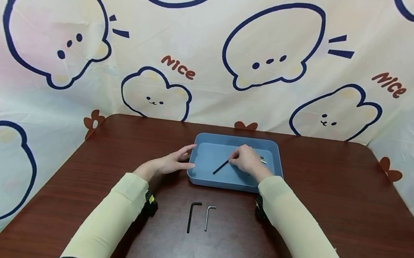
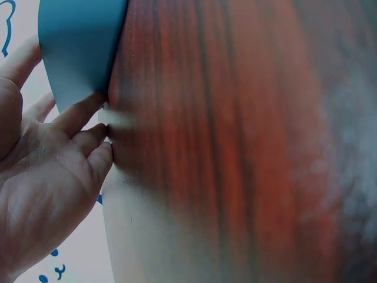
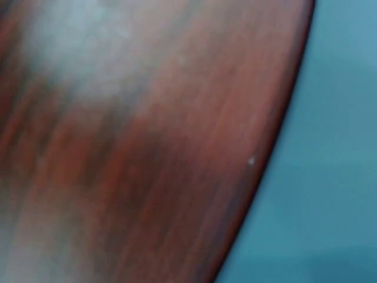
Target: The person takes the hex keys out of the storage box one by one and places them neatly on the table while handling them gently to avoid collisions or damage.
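Note:
My right hand [image 1: 249, 161] is over the blue tray [image 1: 209, 141] and pinches a black hex key [image 1: 220, 167]. The key's straight arm slants down to the left, close over the tray floor, and its other end is hidden in the fingers. Behind that hand, small metal pieces [image 1: 263, 161] show partly inside the tray. At the tray's left side, my left hand [image 1: 170, 162] touches the wall with spread, mostly straight fingers. The left wrist view shows its fingertips right at the tray's outer wall [image 2: 82, 47]. In the right wrist view the hand is out of sight.
In front of the tray, a black hex key [image 1: 190, 217] and a silver hex key [image 1: 207, 218] lie side by side on the brown wooden table [image 1: 157, 246]. A cloth [image 1: 213, 36] printed with cartoon figures hangs behind and along the sides.

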The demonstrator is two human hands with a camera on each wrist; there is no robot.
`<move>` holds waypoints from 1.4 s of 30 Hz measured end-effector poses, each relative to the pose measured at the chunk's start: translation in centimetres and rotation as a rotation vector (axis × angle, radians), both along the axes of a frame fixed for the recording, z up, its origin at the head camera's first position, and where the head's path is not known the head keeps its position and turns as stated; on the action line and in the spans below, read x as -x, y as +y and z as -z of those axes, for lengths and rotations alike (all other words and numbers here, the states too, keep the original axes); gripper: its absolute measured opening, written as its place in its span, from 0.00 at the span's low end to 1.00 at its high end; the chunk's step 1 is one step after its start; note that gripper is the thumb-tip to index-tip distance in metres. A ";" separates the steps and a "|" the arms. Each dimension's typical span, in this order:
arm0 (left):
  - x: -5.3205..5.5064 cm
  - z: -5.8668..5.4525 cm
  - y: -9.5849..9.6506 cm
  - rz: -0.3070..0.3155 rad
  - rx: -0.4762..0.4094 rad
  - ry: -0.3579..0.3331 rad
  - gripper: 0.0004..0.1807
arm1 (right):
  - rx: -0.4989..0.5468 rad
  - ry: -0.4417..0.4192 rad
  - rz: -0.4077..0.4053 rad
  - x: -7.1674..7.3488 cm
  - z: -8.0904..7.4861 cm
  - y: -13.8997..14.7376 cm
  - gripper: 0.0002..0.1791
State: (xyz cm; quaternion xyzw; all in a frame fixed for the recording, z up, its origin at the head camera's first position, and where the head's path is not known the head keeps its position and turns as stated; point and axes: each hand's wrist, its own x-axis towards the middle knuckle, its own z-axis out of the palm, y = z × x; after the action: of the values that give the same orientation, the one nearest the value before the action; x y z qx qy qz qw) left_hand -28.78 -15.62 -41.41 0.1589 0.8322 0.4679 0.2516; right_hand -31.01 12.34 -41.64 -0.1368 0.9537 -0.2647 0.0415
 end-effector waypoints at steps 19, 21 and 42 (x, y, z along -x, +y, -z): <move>0.0 0.2 0.0 -0.010 0.009 -0.007 0.41 | 0.245 -0.042 0.051 -0.3 -1.7 0.4 0.07; 0.0 0.2 0.0 -0.010 0.004 -0.008 0.40 | 0.245 -0.031 0.051 -0.3 -1.7 0.4 0.07; -0.2 -0.1 0.1 -0.003 0.013 0.015 0.41 | 0.270 -0.027 -0.010 -1.0 -3.9 1.9 0.09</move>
State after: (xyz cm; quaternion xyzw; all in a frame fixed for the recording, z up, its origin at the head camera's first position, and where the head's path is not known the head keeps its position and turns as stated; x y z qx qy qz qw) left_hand -28.61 -15.54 -41.35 0.1596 0.8372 0.4616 0.2460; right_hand -29.97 14.24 -37.79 -0.1424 0.9079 -0.3924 0.0367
